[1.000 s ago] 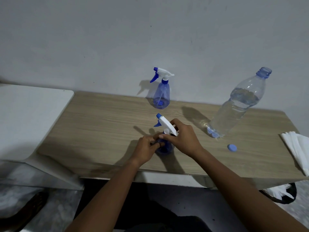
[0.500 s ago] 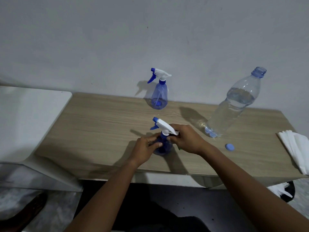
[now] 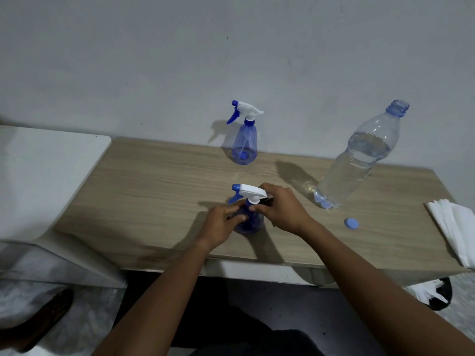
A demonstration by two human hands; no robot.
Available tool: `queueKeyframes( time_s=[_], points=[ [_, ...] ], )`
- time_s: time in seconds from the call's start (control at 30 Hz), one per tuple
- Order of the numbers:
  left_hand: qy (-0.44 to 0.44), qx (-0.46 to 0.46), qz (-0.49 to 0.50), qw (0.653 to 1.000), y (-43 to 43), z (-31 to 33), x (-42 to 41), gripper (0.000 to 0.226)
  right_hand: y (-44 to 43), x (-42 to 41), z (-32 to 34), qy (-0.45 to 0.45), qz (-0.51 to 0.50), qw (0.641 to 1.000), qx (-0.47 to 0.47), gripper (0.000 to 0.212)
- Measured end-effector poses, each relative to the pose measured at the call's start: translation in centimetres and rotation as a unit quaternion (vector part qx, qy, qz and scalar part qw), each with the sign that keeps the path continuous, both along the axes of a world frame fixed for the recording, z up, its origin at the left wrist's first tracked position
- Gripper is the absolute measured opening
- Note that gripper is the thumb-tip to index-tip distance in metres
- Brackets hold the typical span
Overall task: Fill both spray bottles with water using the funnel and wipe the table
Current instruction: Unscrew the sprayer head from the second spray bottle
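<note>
Blue spray bottle (image 3: 248, 223) near bench (image 3: 154, 188) front edge: left hand (image 3: 222, 223) grips body, right hand (image 3: 281, 210) grips spray head (image 3: 250, 192). Funnel unseen; wiping probably pending.

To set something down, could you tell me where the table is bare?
The table is bare left of the far spray bottle and the held spray bottle, also between cap and napkins. It is crowded around the left hand and right hand.

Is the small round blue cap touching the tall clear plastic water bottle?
Apart. The head view shows bare wooden tabletop between the small round blue cap and the tall clear plastic water bottle.
</note>
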State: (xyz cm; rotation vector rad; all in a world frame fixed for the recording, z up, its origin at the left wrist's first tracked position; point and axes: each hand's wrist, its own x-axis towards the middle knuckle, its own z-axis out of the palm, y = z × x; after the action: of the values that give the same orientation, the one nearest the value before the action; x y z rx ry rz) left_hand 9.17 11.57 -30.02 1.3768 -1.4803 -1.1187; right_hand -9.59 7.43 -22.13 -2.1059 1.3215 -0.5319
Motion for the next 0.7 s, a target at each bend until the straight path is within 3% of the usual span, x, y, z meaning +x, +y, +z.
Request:
queueKeyframes(
  time_s=[0.17, 0.3, 0.43, 0.57, 0.63, 0.7],
  points=[
    [-0.005, -0.015, 0.003, 1.000, 0.1, 0.1, -0.1, 0.031, -0.8, -0.9, 0.6, -0.028, 0.045, 0.998, 0.043, 0.013],
    [-0.019, -0.002, 0.003, 1.000, 0.1, 0.2, 0.1, 0.036, -1.2, -1.1, 1.7, -0.066, 0.054, 0.995, 0.043, 0.019],
    [-0.055, -0.008, 0.004, 0.998, 0.2, 0.5, 0.0, 0.040, -1.8, -1.5, 4.7, -0.225, 0.022, 0.970, 0.087, 0.022],
    [-0.092, -0.013, 0.008, 0.996, 0.1, 1.0, -0.4, 0.041, -3.1, -2.1, 8.2, -0.363, -0.034, 0.930, 0.050, 0.023],
    [-0.120, -0.021, 0.010, 0.993, -0.1, 1.5, -0.7, 0.040, -4.5, -2.8, 8.8, -0.355, -0.072, 0.932, -0.003, 0.027],
    [-0.161, -0.038, 0.007, 0.986, -0.3, 1.9, -1.2, 0.035, -6.3, -3.6, 7.5, -0.279, -0.111, 0.952, -0.057, 0.032]
  ],
)
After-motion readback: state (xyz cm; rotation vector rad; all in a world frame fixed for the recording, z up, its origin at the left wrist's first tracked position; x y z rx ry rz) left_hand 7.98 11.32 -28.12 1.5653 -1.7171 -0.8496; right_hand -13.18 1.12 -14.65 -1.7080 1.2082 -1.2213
